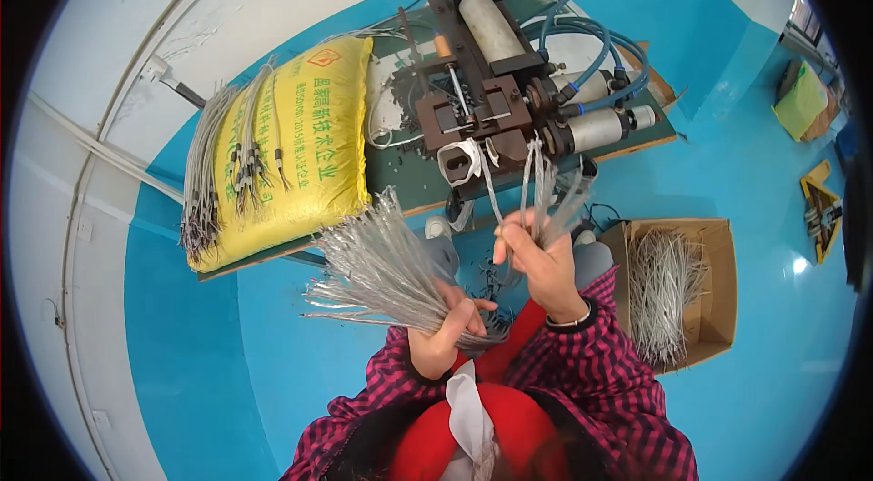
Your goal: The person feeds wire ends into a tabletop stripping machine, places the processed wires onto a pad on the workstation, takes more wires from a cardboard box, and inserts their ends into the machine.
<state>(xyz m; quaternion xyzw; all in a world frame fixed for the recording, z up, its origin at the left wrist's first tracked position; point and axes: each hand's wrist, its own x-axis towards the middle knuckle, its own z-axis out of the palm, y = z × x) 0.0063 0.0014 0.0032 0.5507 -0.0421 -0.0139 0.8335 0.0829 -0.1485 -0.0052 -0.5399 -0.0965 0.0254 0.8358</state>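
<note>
Holding wires (382, 255) w/ both hands (546, 274)

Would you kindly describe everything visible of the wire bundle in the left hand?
The wire bundle is a thick sheaf of thin, silvery-grey, apparently plastic-sheathed strands. The left hand grips it near its lower right end; from there it slants up and leftward, fanning into loose, uneven tips. Some visually overlap the corner of the yellow sack; contact is unclear.

The large fanned bundle of thin wires (377, 254) is silvery grey; the plump sack (314, 99) yellow with green and red print; the cloth sleeves (596, 358) checked magenta and black.
</note>
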